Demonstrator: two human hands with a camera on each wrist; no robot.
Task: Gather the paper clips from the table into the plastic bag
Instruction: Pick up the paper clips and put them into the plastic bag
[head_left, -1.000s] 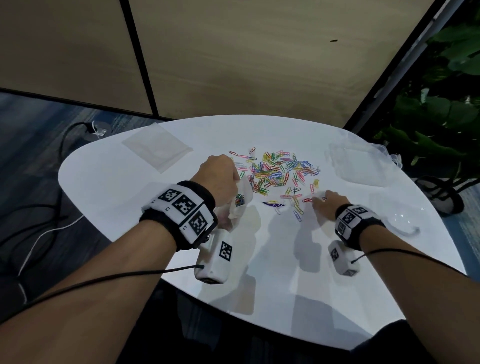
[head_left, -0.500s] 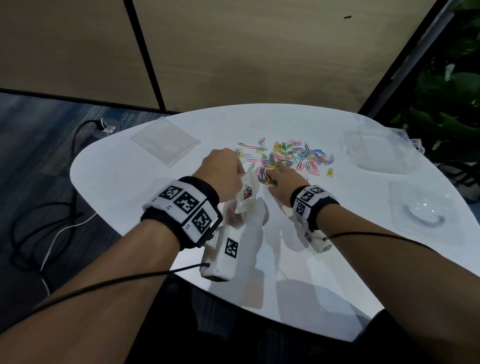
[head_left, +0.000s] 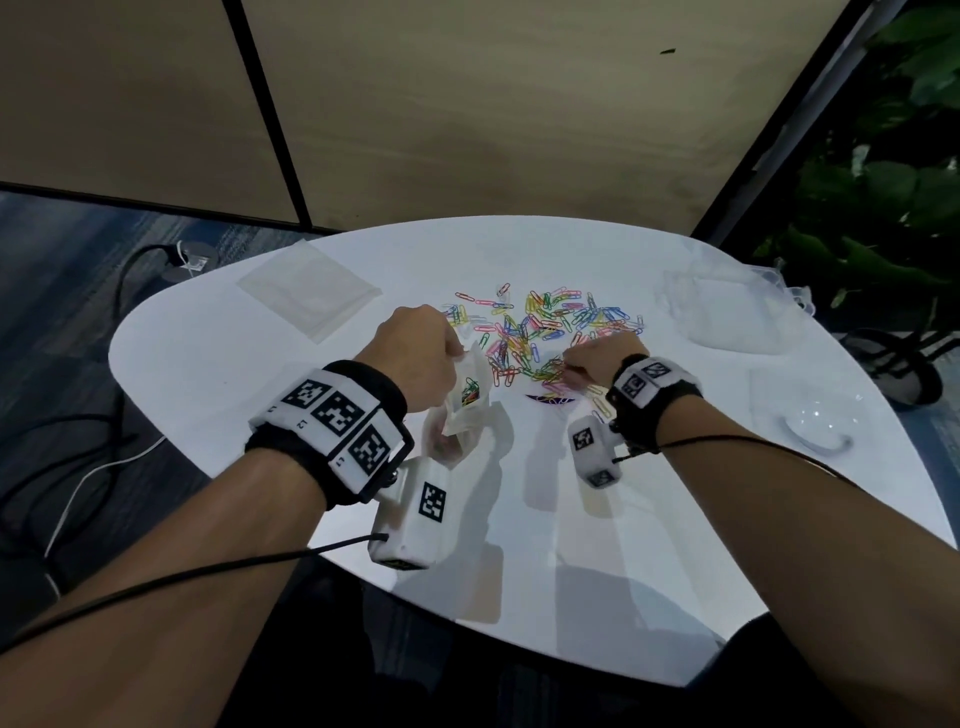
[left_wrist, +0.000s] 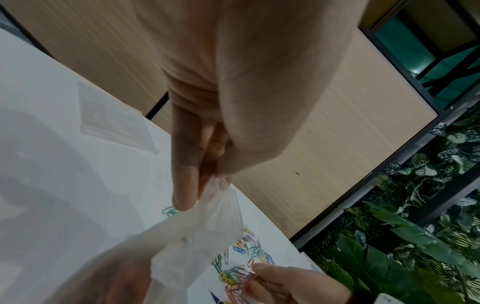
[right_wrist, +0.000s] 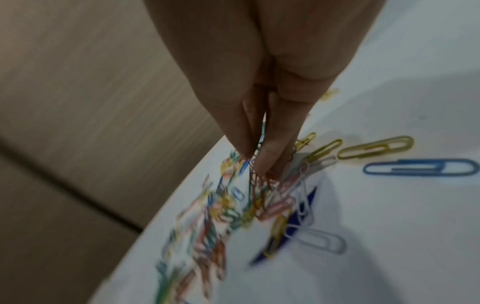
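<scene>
L hand (head_left: 415, 358) pinches plastic bag (head_left: 470, 395) rim above table (head_left: 260, 374), as 0.5 s ago. R hand (head_left: 597, 361), then beside bag, now pinches paper clips (head_left: 550, 325) at pile's near edge.

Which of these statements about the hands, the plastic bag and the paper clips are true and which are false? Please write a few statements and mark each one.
1. The left hand holds the plastic bag at its top edge. True.
2. The plastic bag holds no paper clips yet. False: a few coloured clips show through it in the head view.
3. The right hand pinches paper clips at the near edge of the pile. True.
4. The right hand is over the mouth of the bag. False: it is apart from the bag, at the pile on the white table.
5. All the loose clips are blue. False: they are of many colours, yellow, red, green and white among them.
</scene>
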